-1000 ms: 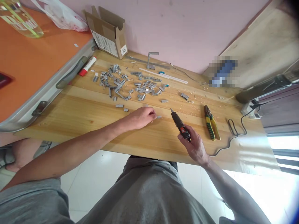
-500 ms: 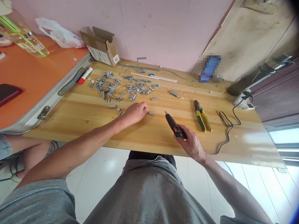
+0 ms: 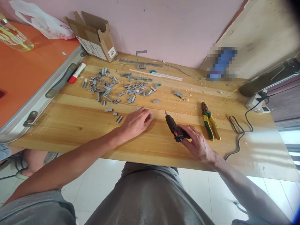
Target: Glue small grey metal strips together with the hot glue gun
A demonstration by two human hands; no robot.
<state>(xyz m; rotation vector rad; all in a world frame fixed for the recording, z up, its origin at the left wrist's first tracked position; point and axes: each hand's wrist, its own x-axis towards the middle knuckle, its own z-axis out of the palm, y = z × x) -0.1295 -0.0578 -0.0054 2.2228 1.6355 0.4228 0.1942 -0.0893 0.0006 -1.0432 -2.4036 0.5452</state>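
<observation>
My left hand rests low over the wooden table, its thumb and fingertips closed on a small grey block. In my right hand is a black glue gun, its nozzle pointing forward and left, a short way right of the left hand. Another grey block lies just beyond the left hand. A scattered pile of grey pieces spreads further back and to the left. Near the left wrist lies a dark ridged grey piece.
Yellow-green pliers lie right of the glue gun, with a black cable beyond. A cardboard box stands back left near a red-capped marker. An L-shaped grey assembly stands by the wall. Another person's leg shows lower left.
The camera view has shifted. My left hand has closed on the small grey block that lay beside its fingertips. My right hand still holds the glue gun.
</observation>
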